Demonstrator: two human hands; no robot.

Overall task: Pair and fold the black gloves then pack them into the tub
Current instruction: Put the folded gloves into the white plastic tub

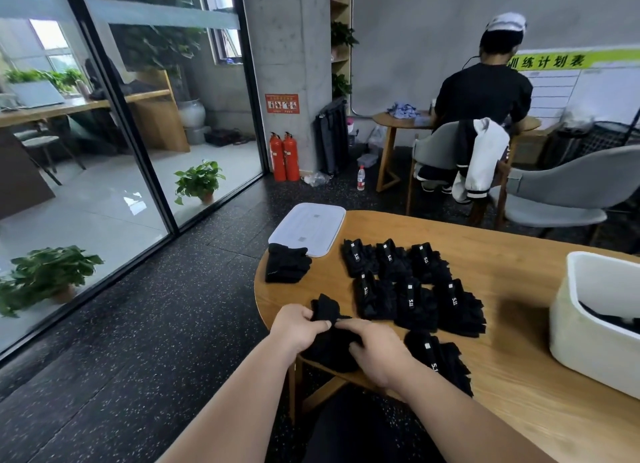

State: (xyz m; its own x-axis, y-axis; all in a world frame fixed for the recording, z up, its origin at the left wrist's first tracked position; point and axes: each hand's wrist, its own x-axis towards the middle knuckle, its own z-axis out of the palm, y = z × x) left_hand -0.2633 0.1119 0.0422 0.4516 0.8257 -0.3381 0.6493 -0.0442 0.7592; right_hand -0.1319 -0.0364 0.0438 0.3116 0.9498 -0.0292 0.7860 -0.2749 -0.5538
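The held glove [329, 348] is a bunch of black cloth at the lower centre of the frame, over the near left edge of the desk [519, 376]. I cannot tell whether it is one glove or two. The left hand [298, 327] grips its upper part, with the fingers curled round the cloth and the thumb pressing on top. The right hand [377, 355] is closed on the lower part, knuckles up, with the index finger reaching towards the left thumb. Both forearms come in from the bottom of the frame and meet at the glove.

Just right of the hands a single pair [440, 358] lies flat, and it has a white label. Above it, six folded pairs [412, 289] lie in two rows of three. To the upper left is a loose pile [285, 263] of gloves, against the edge of a white lid [308, 227]. The white tub [588, 327] stands at the right edge of the frame, with something dark inside.
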